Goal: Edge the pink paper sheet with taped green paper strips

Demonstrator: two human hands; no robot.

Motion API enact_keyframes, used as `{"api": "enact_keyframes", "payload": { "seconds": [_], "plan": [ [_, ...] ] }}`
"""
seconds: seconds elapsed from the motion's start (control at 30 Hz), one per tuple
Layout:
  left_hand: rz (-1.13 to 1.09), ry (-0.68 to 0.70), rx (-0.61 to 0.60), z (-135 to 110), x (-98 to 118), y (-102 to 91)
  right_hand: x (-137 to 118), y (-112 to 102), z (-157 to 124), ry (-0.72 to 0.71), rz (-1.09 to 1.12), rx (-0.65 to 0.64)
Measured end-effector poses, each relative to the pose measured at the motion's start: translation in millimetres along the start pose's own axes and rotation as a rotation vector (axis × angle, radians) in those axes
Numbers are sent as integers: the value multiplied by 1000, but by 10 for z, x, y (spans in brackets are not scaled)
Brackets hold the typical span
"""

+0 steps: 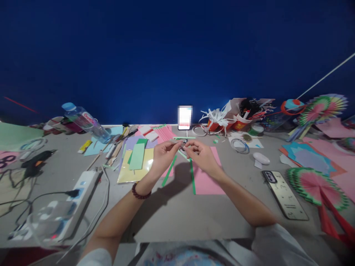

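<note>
My left hand [165,157] and my right hand [204,158] meet above the middle of the table, fingertips pinched close together. Something small sits between them, partly dark, but the fingers hide most of it and its kind is unclear. Under my right hand lies a pink paper sheet [210,181] with a green strip along its left edge. A loose green paper strip [169,171] slants below my left hand. Left of that hand, a light green paper piece [137,156] rests on a yellow sheet [124,173] in a clear sleeve.
A lit phone [185,119] stands against the blue wall. Further left are a plastic bottle [87,121] and a power strip [80,201] with cables. To the right sit cups of paper strips [215,123], another phone [287,197] and a pink-green paper fan [316,184].
</note>
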State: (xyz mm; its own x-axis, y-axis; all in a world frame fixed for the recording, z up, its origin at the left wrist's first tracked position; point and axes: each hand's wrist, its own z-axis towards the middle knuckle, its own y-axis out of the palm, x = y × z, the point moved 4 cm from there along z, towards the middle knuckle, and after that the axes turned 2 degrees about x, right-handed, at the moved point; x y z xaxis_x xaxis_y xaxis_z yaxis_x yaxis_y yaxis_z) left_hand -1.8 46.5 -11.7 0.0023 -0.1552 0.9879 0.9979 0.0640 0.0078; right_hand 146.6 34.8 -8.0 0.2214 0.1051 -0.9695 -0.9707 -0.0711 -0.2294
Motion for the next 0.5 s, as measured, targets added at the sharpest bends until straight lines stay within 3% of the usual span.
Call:
{"api": "enact_keyframes", "payload": {
  "seconds": [0.5],
  "plan": [
    [37, -29, 6, 12, 12, -17, 51, -15, 18, -20, -64, 7]
  ]
}}
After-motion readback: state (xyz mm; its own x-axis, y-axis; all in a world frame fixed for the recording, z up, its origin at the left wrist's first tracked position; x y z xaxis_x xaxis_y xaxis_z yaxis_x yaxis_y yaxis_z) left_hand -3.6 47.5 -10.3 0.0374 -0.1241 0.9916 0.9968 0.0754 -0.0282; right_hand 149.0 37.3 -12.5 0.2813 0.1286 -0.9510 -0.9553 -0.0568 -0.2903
